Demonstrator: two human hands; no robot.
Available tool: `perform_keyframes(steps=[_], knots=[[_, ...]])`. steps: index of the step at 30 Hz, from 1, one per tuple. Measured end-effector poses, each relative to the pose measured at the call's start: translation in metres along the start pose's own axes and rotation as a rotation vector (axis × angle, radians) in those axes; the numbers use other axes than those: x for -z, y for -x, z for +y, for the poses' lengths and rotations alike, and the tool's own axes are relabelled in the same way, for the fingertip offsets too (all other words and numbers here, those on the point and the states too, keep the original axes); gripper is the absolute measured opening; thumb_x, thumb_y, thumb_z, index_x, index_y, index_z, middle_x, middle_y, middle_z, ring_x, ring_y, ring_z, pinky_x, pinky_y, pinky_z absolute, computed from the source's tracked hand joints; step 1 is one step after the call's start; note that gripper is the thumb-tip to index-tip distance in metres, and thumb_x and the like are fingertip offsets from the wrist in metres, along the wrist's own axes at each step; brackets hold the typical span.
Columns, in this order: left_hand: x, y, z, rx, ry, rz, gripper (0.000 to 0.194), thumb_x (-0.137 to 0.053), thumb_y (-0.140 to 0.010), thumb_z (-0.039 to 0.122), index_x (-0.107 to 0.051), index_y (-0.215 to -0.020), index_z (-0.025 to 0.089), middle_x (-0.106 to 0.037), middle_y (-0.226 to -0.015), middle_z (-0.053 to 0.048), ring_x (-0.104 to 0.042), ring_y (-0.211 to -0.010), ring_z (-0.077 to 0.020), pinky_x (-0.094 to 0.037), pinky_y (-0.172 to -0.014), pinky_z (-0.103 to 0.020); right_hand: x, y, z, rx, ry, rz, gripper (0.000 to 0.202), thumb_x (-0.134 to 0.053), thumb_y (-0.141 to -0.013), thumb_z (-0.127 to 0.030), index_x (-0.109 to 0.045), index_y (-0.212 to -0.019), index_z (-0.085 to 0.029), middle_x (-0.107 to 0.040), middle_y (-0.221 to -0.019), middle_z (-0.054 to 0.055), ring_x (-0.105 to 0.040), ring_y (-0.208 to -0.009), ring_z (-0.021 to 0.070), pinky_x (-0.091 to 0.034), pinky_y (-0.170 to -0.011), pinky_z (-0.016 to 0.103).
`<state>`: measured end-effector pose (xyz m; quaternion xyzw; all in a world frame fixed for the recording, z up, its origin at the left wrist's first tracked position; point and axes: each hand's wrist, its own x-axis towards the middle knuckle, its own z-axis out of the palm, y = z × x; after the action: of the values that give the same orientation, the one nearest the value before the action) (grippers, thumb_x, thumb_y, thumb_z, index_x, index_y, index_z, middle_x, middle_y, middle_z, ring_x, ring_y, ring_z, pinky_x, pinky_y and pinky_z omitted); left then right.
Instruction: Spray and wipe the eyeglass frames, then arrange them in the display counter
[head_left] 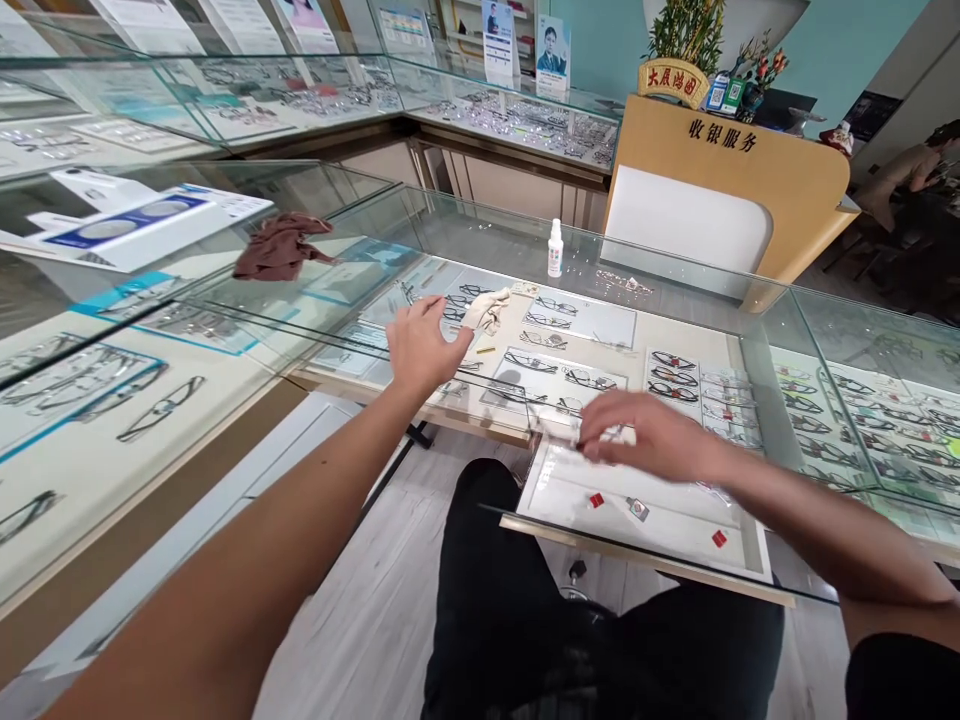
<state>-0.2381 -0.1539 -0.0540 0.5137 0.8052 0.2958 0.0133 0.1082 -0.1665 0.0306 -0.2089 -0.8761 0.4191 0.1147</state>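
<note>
My left hand (424,345) is over the glass counter top, thumb and fingers apart and nothing visible between them. Just beyond its thumb lies a crumpled cream cloth (491,308); I cannot tell whether they touch. My right hand (645,430) hovers over the back of a pulled-out white drawer (675,525), its fingers curled together. A pale, shiny, blurred shape shows around those fingertips, too unclear to name. In the drawer lie red tags (596,500) and a small grey tag (637,510). Beneath the glass, eyeglasses (592,380) rest in rows.
A white spray bottle (555,250) stands on the glass, with a clear beaded item (622,283) to its right. A brown cloth (283,246) and a white-and-blue box (135,222) lie at left. The cashier desk (727,190) is beyond; a person (907,170) is at far right.
</note>
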Motion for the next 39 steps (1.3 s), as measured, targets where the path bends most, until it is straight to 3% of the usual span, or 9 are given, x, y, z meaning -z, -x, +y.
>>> perform_keyframes(steps=[2,4,6,8,13,17,21,29,39], knots=[[0.001,0.000,0.001,0.002,-0.015,-0.001,0.078,-0.050,-0.088,0.050,-0.061,-0.156,0.012,-0.053,-0.168,-0.017,-0.045,-0.155,-0.0464,-0.033,-0.133,-0.062,-0.039,0.023,0.005,-0.018,-0.038,-0.001,0.022,-0.071,-0.104,-0.041,-0.083,-0.094,-0.025,-0.082,-0.102,0.006,-0.076,-0.101,0.0218,-0.060,-0.094,0.039],[0.001,0.000,0.001,0.007,-0.032,-0.005,0.077,-0.050,-0.089,0.049,-0.061,-0.156,0.013,-0.053,-0.169,-0.016,-0.044,-0.156,-0.0455,-0.033,-0.133,-0.060,-0.071,0.035,0.027,-0.038,-0.010,0.082,0.018,-0.071,-0.104,-0.036,-0.082,-0.100,-0.023,-0.083,-0.107,0.009,-0.077,-0.103,0.0222,-0.062,-0.093,0.037],[0.002,0.000,0.001,0.009,-0.044,-0.011,0.077,-0.050,-0.089,0.049,-0.061,-0.156,0.013,-0.053,-0.169,-0.016,-0.044,-0.156,-0.0451,-0.032,-0.134,-0.060,-0.090,0.034,0.063,-0.029,0.141,0.168,0.019,-0.066,-0.105,-0.030,-0.082,-0.100,-0.021,-0.082,-0.107,0.011,-0.075,-0.109,0.0258,-0.063,-0.097,0.042],[0.002,-0.001,0.001,0.012,-0.044,-0.017,0.077,-0.050,-0.089,0.048,-0.061,-0.155,0.012,-0.053,-0.168,-0.016,-0.045,-0.156,-0.0452,-0.032,-0.134,-0.060,-0.094,0.022,0.102,-0.004,0.328,0.220,0.024,-0.060,-0.108,-0.025,-0.082,-0.101,-0.020,-0.082,-0.106,0.012,-0.074,-0.112,0.0275,-0.061,-0.105,0.048],[0.003,0.001,0.000,0.027,-0.034,-0.015,0.077,-0.053,-0.087,0.046,-0.062,-0.156,0.015,-0.055,-0.168,-0.014,-0.045,-0.155,-0.0452,-0.034,-0.133,-0.060,-0.062,-0.024,0.182,-0.141,0.680,0.319,0.028,-0.054,-0.107,-0.023,-0.082,-0.103,-0.020,-0.081,-0.110,0.012,-0.068,-0.122,0.0289,-0.048,-0.124,0.055],[0.003,0.003,0.000,0.023,-0.020,-0.010,0.077,-0.053,-0.087,0.048,-0.062,-0.156,0.016,-0.057,-0.167,-0.014,-0.047,-0.154,-0.0455,-0.034,-0.133,-0.061,-0.027,-0.052,0.220,-0.249,0.755,0.352,0.039,-0.043,-0.109,-0.020,-0.082,-0.107,-0.017,-0.079,-0.114,0.017,-0.063,-0.124,0.0318,-0.041,-0.127,0.056],[0.004,0.004,-0.002,0.024,-0.030,-0.011,0.074,-0.054,-0.087,0.049,-0.064,-0.154,0.019,-0.059,-0.165,-0.012,-0.048,-0.154,-0.0459,-0.035,-0.132,-0.062,-0.007,-0.075,0.247,-0.331,0.806,0.330,0.042,-0.040,-0.108,-0.018,-0.082,-0.109,-0.014,-0.077,-0.117,0.019,-0.059,-0.129,0.0335,-0.035,-0.131,0.056],[0.008,0.007,-0.005,0.016,-0.052,-0.035,0.073,-0.054,-0.089,0.051,-0.064,-0.155,0.020,-0.060,-0.165,-0.012,-0.050,-0.153,-0.0461,-0.038,-0.130,-0.062,0.000,-0.118,0.270,-0.374,0.886,0.197,0.037,-0.047,-0.104,-0.018,-0.084,-0.109,-0.016,-0.079,-0.118,0.015,-0.062,-0.127,0.0299,-0.029,-0.137,0.050],[0.009,0.009,-0.006,0.030,-0.073,-0.036,0.074,-0.052,-0.089,0.052,-0.064,-0.155,0.021,-0.058,-0.167,-0.010,-0.049,-0.154,-0.0453,-0.041,-0.128,-0.062,-0.005,-0.122,0.279,-0.415,0.915,0.103,0.036,-0.050,-0.105,-0.021,-0.086,-0.103,-0.017,-0.081,-0.117,0.016,-0.066,-0.129,0.0321,-0.028,-0.138,0.053]])
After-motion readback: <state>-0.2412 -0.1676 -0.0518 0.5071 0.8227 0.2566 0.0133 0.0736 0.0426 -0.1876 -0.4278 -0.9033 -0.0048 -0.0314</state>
